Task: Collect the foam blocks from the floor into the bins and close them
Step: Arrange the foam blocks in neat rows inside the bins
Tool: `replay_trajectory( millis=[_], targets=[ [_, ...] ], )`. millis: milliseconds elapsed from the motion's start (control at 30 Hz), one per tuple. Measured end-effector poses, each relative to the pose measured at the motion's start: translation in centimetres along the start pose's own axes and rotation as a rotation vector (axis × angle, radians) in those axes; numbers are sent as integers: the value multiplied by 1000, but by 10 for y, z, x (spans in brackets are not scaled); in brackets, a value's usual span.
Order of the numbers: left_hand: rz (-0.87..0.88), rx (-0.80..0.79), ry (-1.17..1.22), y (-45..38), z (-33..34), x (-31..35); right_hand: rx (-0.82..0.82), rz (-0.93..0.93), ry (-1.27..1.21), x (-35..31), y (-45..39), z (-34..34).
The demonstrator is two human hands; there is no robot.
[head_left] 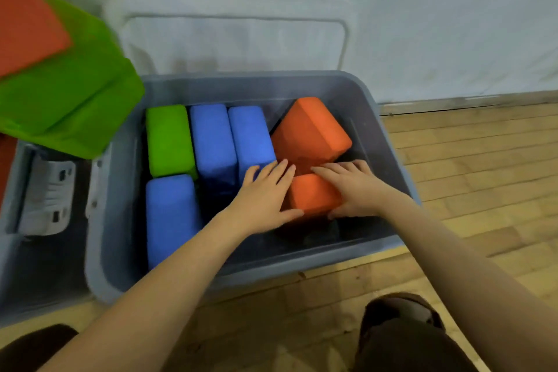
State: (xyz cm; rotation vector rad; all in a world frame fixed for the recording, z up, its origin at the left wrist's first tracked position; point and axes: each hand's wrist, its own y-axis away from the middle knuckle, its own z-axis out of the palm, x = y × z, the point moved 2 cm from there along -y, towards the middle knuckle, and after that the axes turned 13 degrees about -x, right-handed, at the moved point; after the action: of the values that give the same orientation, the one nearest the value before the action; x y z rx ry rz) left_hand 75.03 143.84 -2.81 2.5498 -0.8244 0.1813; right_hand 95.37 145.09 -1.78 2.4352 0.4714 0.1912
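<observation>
1. Head view looks down on a grey bin (389,118) standing on a wooden floor (483,160), with both my bare arms reaching into it.
2. My left hand (262,199) lies flat against the left face of a small orange block (314,193); its fingers (280,169) are straight and spread, the tips touching the block behind (no curl is visible).
3. My right hand (353,187) presses the right side of the same orange block, fingers straight across its top edge and thumb low along its near side. The block is held between the two palms, near the front right of the bin.
4. Directly behind it, a larger orange block (311,133) sits tilted on a corner, leaning toward the bin's right wall.
5. Left of that, two blue blocks (229,136) stand side by side on end, touching one another.
6. A green block (169,139) stands at the bin's rear left, just beside the blue pair.
7. A third blue block (170,217) stands in front of the green one, against the left wall.
8. A pale lid (235,39) leans upright against the white wall behind the bin.
9. A second grey bin (45,196) sits immediately to the left, its latch visible; a green block and an orange block (27,18) rise above it (blurred, so how they rest cannot be judged).
10. My knees show at the lower edge.
</observation>
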Motion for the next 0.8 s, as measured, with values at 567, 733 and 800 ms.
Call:
replay_trajectory(
  millis=[567,733,800],
  targets=[
    [-170,690,461,68,-39,16,384,-194,-369,-25,46,-64],
    [-212,838,478,112,-79,16,529,-370,-572,-59,67,-94],
    [-244,857,478,133,-92,14,557,-343,-580,-77,74,-107]
  ],
)
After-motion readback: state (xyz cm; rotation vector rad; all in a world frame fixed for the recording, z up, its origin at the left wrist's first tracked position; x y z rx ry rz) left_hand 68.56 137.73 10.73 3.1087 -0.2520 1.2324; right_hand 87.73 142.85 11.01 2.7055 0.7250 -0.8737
